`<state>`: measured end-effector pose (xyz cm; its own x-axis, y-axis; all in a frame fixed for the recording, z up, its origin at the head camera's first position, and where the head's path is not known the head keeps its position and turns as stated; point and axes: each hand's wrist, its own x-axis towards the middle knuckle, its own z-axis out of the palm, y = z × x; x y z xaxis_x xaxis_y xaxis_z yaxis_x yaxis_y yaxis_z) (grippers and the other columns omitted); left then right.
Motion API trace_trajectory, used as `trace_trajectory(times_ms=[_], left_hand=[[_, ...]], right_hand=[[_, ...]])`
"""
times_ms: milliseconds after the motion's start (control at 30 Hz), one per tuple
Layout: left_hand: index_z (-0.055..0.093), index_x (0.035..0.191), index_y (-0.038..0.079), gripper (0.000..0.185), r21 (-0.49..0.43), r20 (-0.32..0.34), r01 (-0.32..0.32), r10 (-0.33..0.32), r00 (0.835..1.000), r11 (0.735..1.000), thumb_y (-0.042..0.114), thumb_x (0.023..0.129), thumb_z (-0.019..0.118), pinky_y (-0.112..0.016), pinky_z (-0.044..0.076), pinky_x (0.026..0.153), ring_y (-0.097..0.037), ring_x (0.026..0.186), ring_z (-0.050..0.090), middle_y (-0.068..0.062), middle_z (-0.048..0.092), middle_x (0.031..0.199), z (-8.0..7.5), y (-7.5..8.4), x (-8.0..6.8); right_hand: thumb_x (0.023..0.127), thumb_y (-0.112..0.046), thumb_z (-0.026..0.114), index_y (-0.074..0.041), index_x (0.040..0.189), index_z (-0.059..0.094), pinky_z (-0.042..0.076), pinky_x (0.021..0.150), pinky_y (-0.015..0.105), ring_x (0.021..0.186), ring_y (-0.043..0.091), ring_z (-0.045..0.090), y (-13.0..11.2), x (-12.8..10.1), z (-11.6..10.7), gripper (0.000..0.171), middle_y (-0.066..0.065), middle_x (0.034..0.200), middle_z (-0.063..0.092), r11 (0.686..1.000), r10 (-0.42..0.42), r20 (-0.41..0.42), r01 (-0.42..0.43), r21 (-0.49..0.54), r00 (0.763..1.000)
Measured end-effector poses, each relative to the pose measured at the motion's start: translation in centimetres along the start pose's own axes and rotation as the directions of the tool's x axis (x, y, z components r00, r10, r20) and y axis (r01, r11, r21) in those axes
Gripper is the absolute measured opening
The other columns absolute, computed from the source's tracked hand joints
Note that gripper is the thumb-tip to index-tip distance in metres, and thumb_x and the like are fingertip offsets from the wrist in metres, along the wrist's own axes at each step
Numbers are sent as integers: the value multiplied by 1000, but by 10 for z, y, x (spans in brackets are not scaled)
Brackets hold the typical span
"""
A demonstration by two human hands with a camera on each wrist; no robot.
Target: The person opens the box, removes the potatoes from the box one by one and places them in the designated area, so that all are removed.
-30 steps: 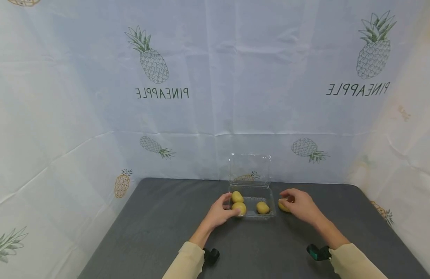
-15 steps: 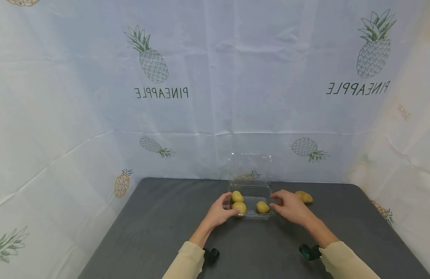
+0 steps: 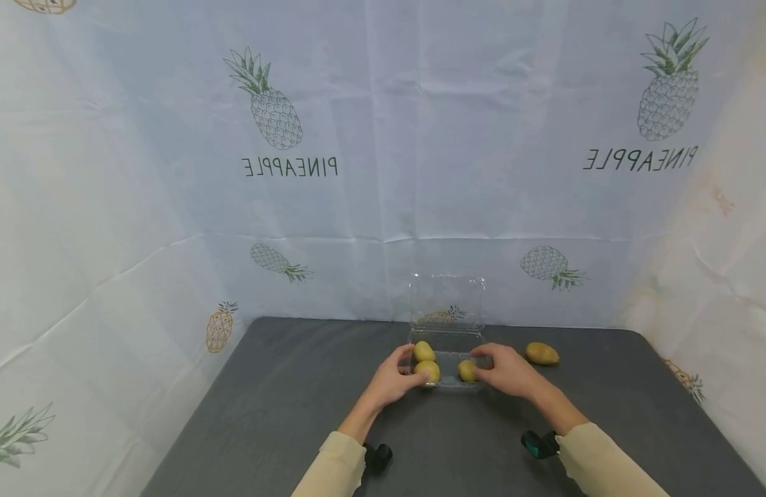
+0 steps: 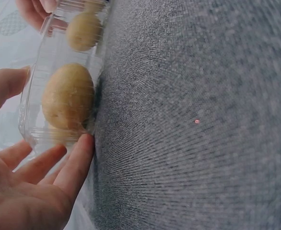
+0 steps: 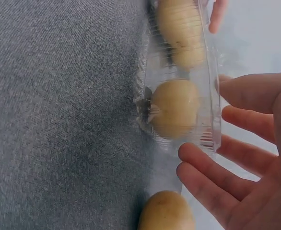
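Note:
In the head view, a clear plastic clamshell box point(image 3: 452, 385) stands with its lid point(image 3: 447, 293) raised behind it. Two potatoes point(image 3: 427, 371) lie at its left end and one potato point(image 3: 467, 371) at its right. My left hand point(image 3: 390, 378) holds the left end, thumb at the front rim and fingertips around the corner in the left wrist view. My right hand point(image 3: 510, 371) reaches over the right end. In the right wrist view its thumb point(image 5: 248, 91) is at the rim, its other fingers spread beside the end wall, close to the right potato.
A loose potato point(image 3: 541, 353) lies on the dark table point(image 3: 283, 414) to the right of the box. White cloth point(image 3: 383, 172) with pineapple prints hangs behind the table and along both sides.
My right hand has left the loose potato and moved left to the box's right end. That potato now lies farther right and back. My left hand has stayed at the box.

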<state>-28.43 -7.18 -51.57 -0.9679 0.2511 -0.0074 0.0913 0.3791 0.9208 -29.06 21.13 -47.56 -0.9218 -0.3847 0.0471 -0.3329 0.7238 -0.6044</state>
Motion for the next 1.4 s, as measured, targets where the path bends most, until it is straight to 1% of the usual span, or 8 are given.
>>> trace_trajectory(times_ms=[100, 167, 367, 667, 867, 1067, 1233, 1400], left_hand=[[44, 153, 12, 75, 2, -2, 3, -3, 1000, 1000, 35, 91, 79, -50, 54, 93, -36, 124, 58, -17, 46, 153, 0, 0, 0], [44, 153, 12, 75, 2, -5, 4, -4, 1000, 1000, 35, 91, 79, -50, 54, 93, -36, 124, 58, -17, 46, 153, 0, 0, -1], [44, 153, 12, 76, 4, -10, 5, -5, 1000, 1000, 35, 90, 80, -50, 54, 93, -36, 123, 59, -18, 47, 152, 0, 1, -1], [44, 153, 12, 75, 3, 1, -4, 4, 1000, 1000, 35, 91, 79, -52, 53, 94, -37, 124, 58, -17, 46, 153, 1, 0, 0], [45, 153, 14, 75, 5, 0, -1, 1, 1000, 1000, 36, 90, 80, -51, 54, 92, -36, 124, 58, -16, 47, 152, 2, 0, 1], [45, 153, 14, 76, -1, -1, -3, 3, 1000, 1000, 36, 90, 80, -51, 54, 92, -35, 123, 59, -16, 47, 152, 2, 0, 0], [45, 153, 13, 76, -8, -4, 1, -1, 1000, 1000, 36, 90, 80, -51, 53, 93, -35, 123, 59, -16, 48, 152, 2, -1, 1], [45, 153, 12, 76, -4, -12, -1, 1, 1000, 1000, 36, 90, 80, -51, 53, 94, -36, 123, 59, -17, 48, 151, 1, -1, 2]], right_hand=[[93, -18, 74, -2, 127, 68, 56, 77, 44, 101, 28, 67, -1, 3, 2, 38, 12, 124, 67, 1000, 10, 20, -10, -12, 1000], [93, -17, 74, -3, 127, 68, 56, 78, 46, 105, 32, 66, 0, 6, 4, 38, 11, 124, 67, 999, 18, 30, -17, -34, 999], [90, -14, 74, -3, 126, 69, 55, 79, 45, 108, 32, 64, 1, 14, 7, 38, 10, 120, 68, 999, 44, 63, -42, -32, 997], [89, -12, 77, -5, 122, 72, 54, 87, 50, 114, 36, 61, 7, 20, 11, 34, 8, 119, 68, 999, 46, 84, -46, 0, 995], [89, -22, 80, -5, 122, 73, 52, 91, 53, 114, 36, 62, 9, 23, 14, 38, 9, 118, 69, 1000, 20, 86, -20, -6, 996], [89, -31, 80, -5, 124, 73, 53, 91, 52, 110, 34, 63, 11, 27, 15, 44, 8, 117, 70, 999, 15, 88, -11, -42, 996], [89, -31, 79, -7, 123, 74, 53, 90, 52, 111, 32, 65, 12, 28, 15, 42, 7, 117, 71, 998, 12, 72, -8, -60, 997], [90, -28, 77, -6, 123, 74, 54, 87, 52, 106, 31, 66, 12, 26, 14, 40, 7, 115, 72, 998, -10, 42, 13, -67, 999]])
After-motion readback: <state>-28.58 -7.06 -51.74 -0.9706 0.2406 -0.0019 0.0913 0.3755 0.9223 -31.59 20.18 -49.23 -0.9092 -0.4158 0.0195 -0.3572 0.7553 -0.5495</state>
